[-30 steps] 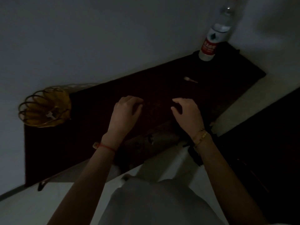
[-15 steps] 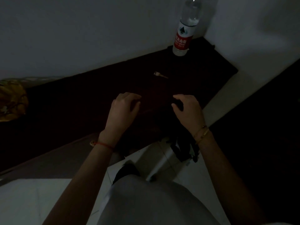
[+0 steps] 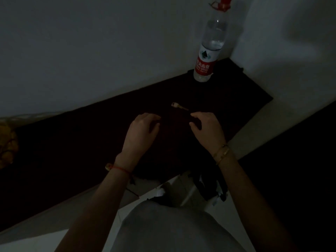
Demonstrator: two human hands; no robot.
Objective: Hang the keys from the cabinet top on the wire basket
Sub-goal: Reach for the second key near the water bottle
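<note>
The room is dim. A small pale key (image 3: 179, 106) lies flat on the dark cabinet top (image 3: 91, 135), just beyond my fingertips. My left hand (image 3: 141, 130) hovers over the top with its fingers curled and apart, holding nothing. My right hand (image 3: 206, 129) is beside it, fingers spread, its fingertips a short way from the key's tip. The yellow wire basket (image 3: 7, 142) shows only partly at the far left edge, against the wall.
A clear water bottle (image 3: 209, 51) with a red label and red cap stands at the cabinet's far right corner by the wall. The cabinet's front edge runs diagonally below my wrists, with pale floor under it. A dark strap (image 3: 211, 184) hangs beneath my right wrist.
The view has swung right, so the basket slid to the left edge. Both hands have moved forward over the cabinet top, closer to the key.
</note>
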